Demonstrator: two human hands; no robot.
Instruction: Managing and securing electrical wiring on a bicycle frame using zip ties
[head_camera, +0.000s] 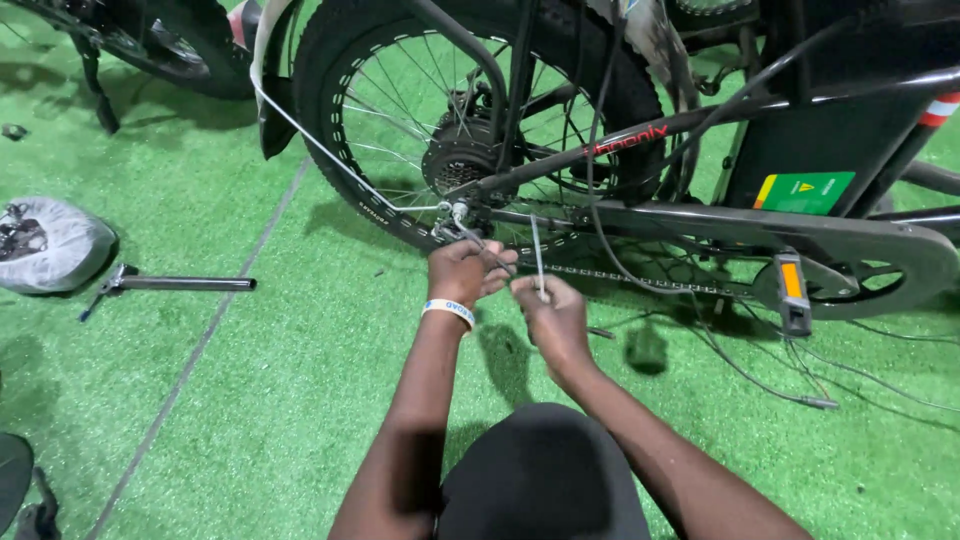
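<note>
Head view shows me my left hand (464, 272) clenched just below the rear wheel (470, 120) axle of the bike (700, 215), beside the chain (640, 282). My right hand (553, 318) grips a thin metal rod (538, 255) standing upright. At nine o'clock a kickstand (175, 285) lies on the green turf (280, 380).

the left hand (462, 272), a white wristband (448, 311) on its wrist, is closed in a fist just below the rear derailleur (456, 222) of a black bicycle, at the bottom of the fat rear wheel (340, 120). the right hand (548, 312), just beside it, pinches a thin upright cable (538, 255) near the chain (640, 282). an orange-reflector pedal (792, 290) hangs further right. on the green turf (280, 380) to the left lie a dark kickstand bar (185, 284) and a grey bag (55, 245).
</note>
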